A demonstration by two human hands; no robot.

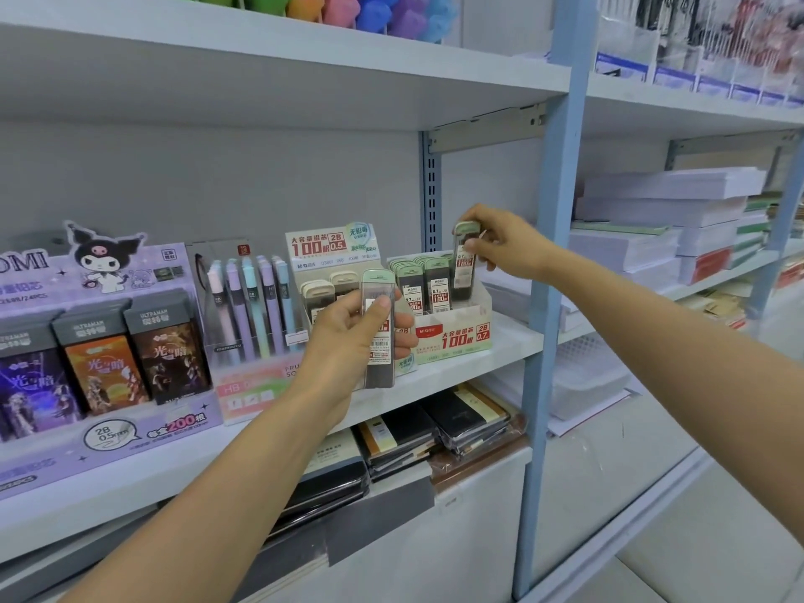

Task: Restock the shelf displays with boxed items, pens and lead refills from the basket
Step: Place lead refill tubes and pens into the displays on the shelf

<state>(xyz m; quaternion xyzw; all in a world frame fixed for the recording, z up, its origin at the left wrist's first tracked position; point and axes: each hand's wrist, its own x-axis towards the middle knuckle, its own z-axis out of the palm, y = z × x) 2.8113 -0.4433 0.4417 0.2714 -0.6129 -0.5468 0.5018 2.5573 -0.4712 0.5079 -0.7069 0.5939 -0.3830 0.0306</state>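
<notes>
Left forearm [195, 493] enters from the bottom edge, closest to the lens; right forearm [674, 341] comes in from the right edge.

Left hand [343, 337]: fingers curled round a green-capped lead refill case [377, 328], thumb lying across its front label. Case is upright, held in the air just in front of the 2B 0.5 display box [333, 250] and clear of the shelf board [513, 341].

Right hand [507, 245]: thumb and fingertips pinch the cap end of a second refill case [463, 263]. Case is upright at the right rear of the 2B 0.7 display box [452, 337], its lower end down among the cases standing there, its cap above theirs. Cannot tell whether it is seated on the box floor.

The two display boxes stand side by side on the shelf board, the 0.7 box to the right. Left of the 0.5 box: pastel mechanical pencils [252, 298] upright in a tiered stand. Further left: purple Kuromi lead display [100, 341] with dark boxed packs. Below the board: stacked black notebooks [435, 428]. Beyond the blue shelf upright [561, 211]: wrapped paper reams [652, 211].
</notes>
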